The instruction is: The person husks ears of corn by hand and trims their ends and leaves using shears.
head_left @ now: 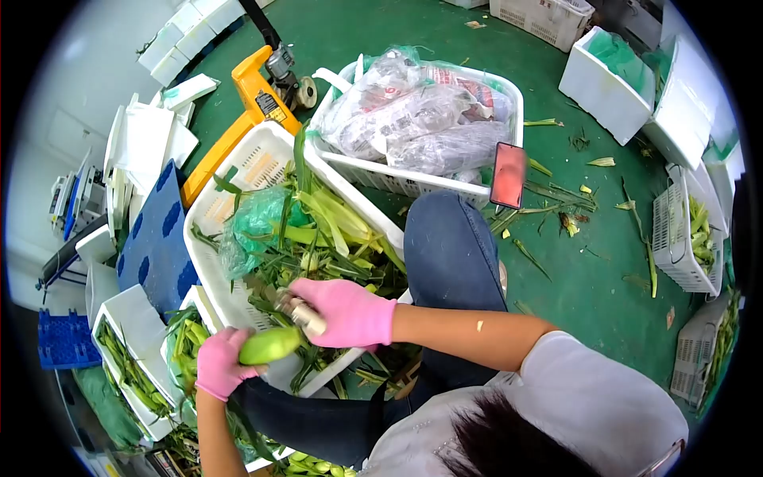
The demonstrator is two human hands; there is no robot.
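Gloved hands at work over a crate (258,167) of loose leaves (334,219). The left grip (220,363) is clenched round one end of a green ear (270,345), which is held at a slant above the crate's near end. The right grip (347,312) grasps a pale-handled tool (306,314), apparently a knife; its working end is blurred, and whether it touches the ear cannot be told.

The chief hazard is the closeness of the two hands: should the tool skid on the ear's smooth surface, it could run towards the left fingers — the glove looks thin and may give little protection. A loose hold could equally let the ear roll and drop among the leaves, where its similar green would make it hard to find. Too deep a stroke could score the ear.

A phone (509,175) stands at the corner of the neighbouring crate of bags (429,119), near the knee (445,215); its support is unclear — a knock might send it to the floor (588,262).
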